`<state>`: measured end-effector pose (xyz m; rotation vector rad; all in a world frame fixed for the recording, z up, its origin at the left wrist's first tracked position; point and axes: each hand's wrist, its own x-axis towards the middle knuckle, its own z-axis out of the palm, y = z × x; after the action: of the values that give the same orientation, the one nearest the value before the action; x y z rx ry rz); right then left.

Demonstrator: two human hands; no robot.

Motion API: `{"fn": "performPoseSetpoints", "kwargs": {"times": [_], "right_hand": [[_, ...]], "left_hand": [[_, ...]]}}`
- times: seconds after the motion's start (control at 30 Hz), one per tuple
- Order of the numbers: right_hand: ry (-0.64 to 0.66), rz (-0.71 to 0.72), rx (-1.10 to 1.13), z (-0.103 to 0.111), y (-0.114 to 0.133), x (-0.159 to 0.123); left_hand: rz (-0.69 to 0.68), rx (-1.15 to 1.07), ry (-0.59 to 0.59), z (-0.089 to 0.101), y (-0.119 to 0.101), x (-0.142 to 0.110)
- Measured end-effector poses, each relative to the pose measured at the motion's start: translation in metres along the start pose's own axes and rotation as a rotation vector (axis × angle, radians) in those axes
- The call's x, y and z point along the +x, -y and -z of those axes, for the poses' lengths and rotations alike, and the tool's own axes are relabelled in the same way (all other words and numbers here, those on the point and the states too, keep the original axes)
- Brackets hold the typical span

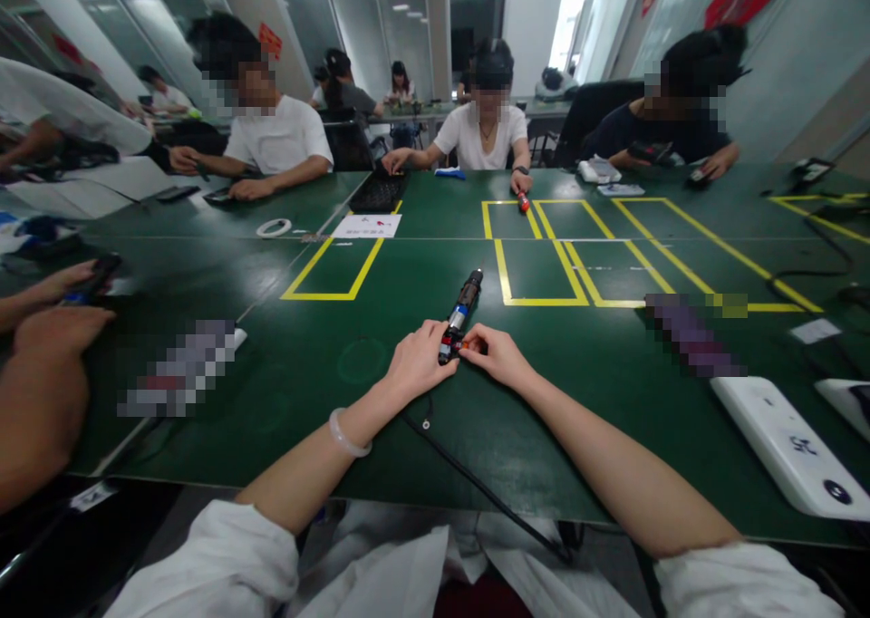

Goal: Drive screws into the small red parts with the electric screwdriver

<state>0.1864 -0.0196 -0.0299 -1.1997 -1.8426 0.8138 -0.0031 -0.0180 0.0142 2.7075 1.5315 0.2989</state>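
On the green table lies a slim electric screwdriver [463, 303], with a dark nose pointing away from me and silver, blue and red parts showing along its body. My left hand [420, 362] is closed around its near end from the left side. Close against that end, my right hand [497, 353] pinches a small orange-red part [466, 347], mostly hidden by the fingertips. A black cable [486, 491] with a small metal ring terminal [426, 425] beside it runs below my hands toward the table's front edge.
Yellow tape outlines [544, 303] mark the table [353, 360] ahead. A phone-like slab [693, 337] and white power bank [788, 446] lie right; another blurred slab [183, 369] lies left. Across sit several co-workers; one person's hand [521, 181] touches a red-tipped tool [523, 201]. A black tray [378, 192] stands beyond.
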Motion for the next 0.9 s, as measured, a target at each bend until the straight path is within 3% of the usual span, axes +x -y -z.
{"fn": "performPoseSetpoints", "kwargs": {"times": [0.13,0.9], "right_hand": [[-0.016,0.008,-0.079,-0.0016,-0.0011,0.0019],[0.078,0.138,-0.048,0.0045,0.0086,-0.0022]], "left_hand": [[-0.004,0.009,-0.004,0.0001,-0.002,-0.0004],[-0.002,0.096,0.016,-0.0046,0.0021,0.0083]]}}
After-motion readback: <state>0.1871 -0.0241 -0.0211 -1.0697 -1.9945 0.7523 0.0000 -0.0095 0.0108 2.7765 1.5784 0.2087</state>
